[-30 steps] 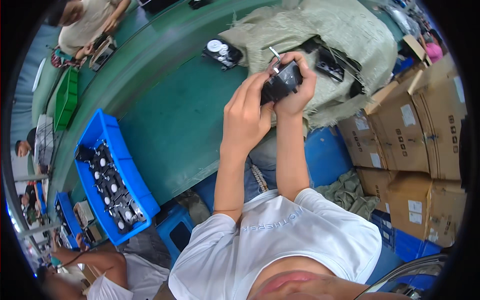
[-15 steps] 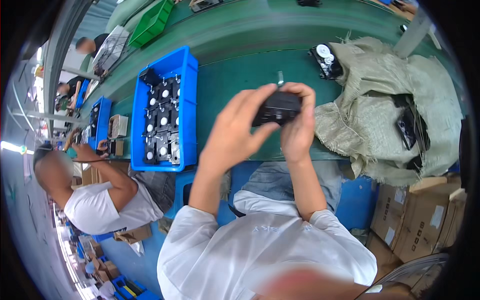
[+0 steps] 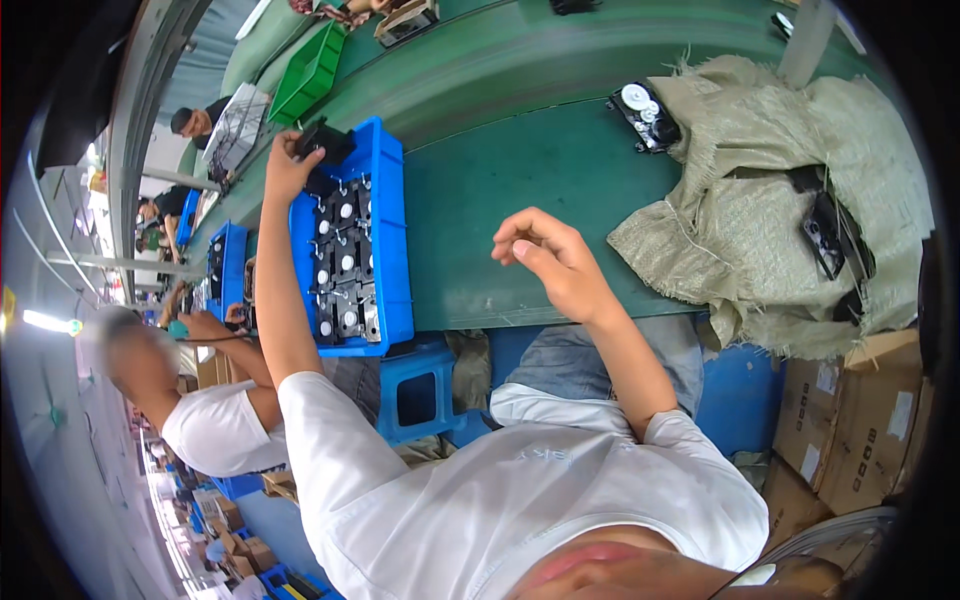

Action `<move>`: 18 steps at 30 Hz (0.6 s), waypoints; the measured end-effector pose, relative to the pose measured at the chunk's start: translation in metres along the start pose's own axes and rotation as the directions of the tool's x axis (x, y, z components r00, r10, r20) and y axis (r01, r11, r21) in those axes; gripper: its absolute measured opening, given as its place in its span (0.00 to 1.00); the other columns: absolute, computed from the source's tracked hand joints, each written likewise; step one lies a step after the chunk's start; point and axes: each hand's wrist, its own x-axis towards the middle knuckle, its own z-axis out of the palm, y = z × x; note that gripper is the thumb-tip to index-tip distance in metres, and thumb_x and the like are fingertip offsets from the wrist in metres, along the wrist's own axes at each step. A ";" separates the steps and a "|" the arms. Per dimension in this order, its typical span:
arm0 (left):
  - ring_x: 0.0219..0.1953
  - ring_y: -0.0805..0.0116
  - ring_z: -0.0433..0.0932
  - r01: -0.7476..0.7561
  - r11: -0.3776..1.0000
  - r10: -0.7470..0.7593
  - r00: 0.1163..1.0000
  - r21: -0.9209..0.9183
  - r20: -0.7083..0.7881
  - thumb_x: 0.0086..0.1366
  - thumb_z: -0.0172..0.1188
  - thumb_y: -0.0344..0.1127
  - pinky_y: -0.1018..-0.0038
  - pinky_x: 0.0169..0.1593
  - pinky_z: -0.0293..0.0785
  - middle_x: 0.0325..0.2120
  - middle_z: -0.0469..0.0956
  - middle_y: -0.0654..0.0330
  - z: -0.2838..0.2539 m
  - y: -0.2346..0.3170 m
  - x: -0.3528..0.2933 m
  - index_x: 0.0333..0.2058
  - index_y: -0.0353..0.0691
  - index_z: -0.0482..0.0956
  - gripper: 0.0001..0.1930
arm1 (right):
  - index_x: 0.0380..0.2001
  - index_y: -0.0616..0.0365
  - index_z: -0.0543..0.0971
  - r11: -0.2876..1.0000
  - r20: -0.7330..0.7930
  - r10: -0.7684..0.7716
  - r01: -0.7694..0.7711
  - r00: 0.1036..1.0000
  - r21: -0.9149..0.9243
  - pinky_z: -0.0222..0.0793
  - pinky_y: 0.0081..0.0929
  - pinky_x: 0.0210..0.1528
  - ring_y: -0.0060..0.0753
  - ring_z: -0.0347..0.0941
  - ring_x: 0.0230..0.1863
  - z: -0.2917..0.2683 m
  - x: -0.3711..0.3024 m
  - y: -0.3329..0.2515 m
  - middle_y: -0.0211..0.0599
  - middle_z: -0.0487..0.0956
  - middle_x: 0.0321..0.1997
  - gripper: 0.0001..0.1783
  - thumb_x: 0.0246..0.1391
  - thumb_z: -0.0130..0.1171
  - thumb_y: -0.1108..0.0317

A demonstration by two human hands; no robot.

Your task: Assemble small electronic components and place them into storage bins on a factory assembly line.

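Note:
My left hand (image 3: 288,168) reaches out to the far end of a blue bin (image 3: 398,230), closed around a black boxy plastic part (image 3: 330,144). That part is over the bin's far corner; whether it rests on anything below cannot be seen. Rows of similar black units (image 3: 345,240) with round white pieces and small metal pins fill the bin. My right hand (image 3: 556,262) hovers above the green table (image 3: 500,180), its fingers loosely curved and apart, with nothing in it.
At the right lies a woven sack (image 3: 740,200) with black parts showing in its opening. A black unit with white gears (image 3: 645,115) sits beside it. A green crate (image 3: 308,72) stands far left. A co-worker (image 3: 215,420) sits at left; cardboard boxes (image 3: 850,430) are at lower right.
My left hand has carried the black part from in front of me leftward to the bin's far end. My right hand has let go of it and stayed over the table.

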 end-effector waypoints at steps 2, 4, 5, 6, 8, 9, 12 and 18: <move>0.44 0.60 0.76 -0.057 0.996 0.053 0.997 0.072 0.058 0.52 0.67 0.25 0.71 0.49 0.71 0.42 0.74 0.54 0.001 -0.022 0.009 0.48 0.38 0.68 0.25 | 0.41 0.62 0.75 1.000 -0.043 -0.018 0.018 0.999 -0.002 0.67 0.25 0.47 0.29 0.71 0.41 -0.001 -0.001 -0.001 0.39 0.77 0.39 0.11 0.57 0.47 0.74; 0.45 0.57 0.75 -0.146 0.967 0.116 0.982 0.210 0.149 0.52 0.68 0.28 0.67 0.51 0.70 0.43 0.74 0.56 0.003 -0.036 0.012 0.49 0.39 0.69 0.25 | 0.37 0.62 0.76 0.999 -0.089 -0.033 0.033 0.995 -0.005 0.67 0.23 0.42 0.27 0.71 0.36 0.000 -0.001 -0.003 0.37 0.78 0.34 0.09 0.56 0.49 0.73; 0.45 0.56 0.74 -0.191 0.942 0.140 0.971 0.276 0.195 0.52 0.68 0.30 0.65 0.52 0.69 0.44 0.74 0.57 0.004 -0.041 0.013 0.49 0.40 0.69 0.25 | 0.36 0.62 0.77 0.999 -0.110 -0.038 0.038 0.993 -0.005 0.68 0.21 0.40 0.26 0.71 0.34 0.000 -0.001 -0.003 0.36 0.78 0.31 0.08 0.56 0.49 0.73; 0.45 0.56 0.74 -0.196 0.942 0.143 0.969 0.272 0.202 0.52 0.68 0.30 0.65 0.52 0.69 0.44 0.74 0.57 0.006 -0.040 0.013 0.49 0.40 0.69 0.25 | 0.36 0.62 0.77 0.999 -0.118 -0.038 0.037 0.992 -0.006 0.68 0.21 0.40 0.26 0.71 0.34 -0.001 -0.001 -0.002 0.36 0.78 0.31 0.08 0.56 0.49 0.73; 0.47 0.54 0.73 -0.196 0.853 0.117 0.975 0.484 0.187 0.53 0.68 0.34 0.60 0.53 0.67 0.45 0.74 0.57 0.008 -0.039 0.011 0.49 0.42 0.70 0.25 | 0.36 0.62 0.77 1.000 -0.121 -0.025 0.027 0.992 0.012 0.68 0.21 0.40 0.26 0.71 0.34 -0.005 0.001 0.000 0.36 0.78 0.31 0.08 0.56 0.49 0.73; 0.47 0.53 0.72 -0.190 0.791 0.105 0.979 0.582 0.177 0.53 0.68 0.35 0.58 0.53 0.66 0.45 0.74 0.58 0.009 -0.039 0.010 0.49 0.44 0.71 0.25 | 0.36 0.62 0.77 1.000 -0.121 -0.019 0.021 0.993 0.021 0.68 0.21 0.40 0.26 0.71 0.34 -0.006 0.001 0.001 0.37 0.78 0.32 0.08 0.56 0.49 0.73; 0.49 0.52 0.70 -0.183 0.702 0.071 0.980 0.688 0.188 0.53 0.68 0.38 0.55 0.54 0.65 0.46 0.74 0.58 0.005 -0.043 0.011 0.50 0.46 0.72 0.25 | 0.36 0.63 0.77 0.999 -0.115 -0.007 0.011 0.993 0.036 0.68 0.21 0.40 0.26 0.71 0.34 -0.006 0.003 0.001 0.37 0.78 0.32 0.08 0.57 0.49 0.74; 0.51 0.50 0.69 -0.174 0.564 -0.084 0.960 0.807 0.266 0.53 0.67 0.42 0.53 0.55 0.64 0.51 0.71 0.56 -0.002 -0.038 0.016 0.52 0.48 0.72 0.27 | 0.36 0.62 0.77 0.999 -0.099 0.013 -0.008 0.995 0.049 0.68 0.23 0.42 0.26 0.71 0.36 -0.008 0.005 -0.001 0.37 0.78 0.33 0.08 0.57 0.49 0.74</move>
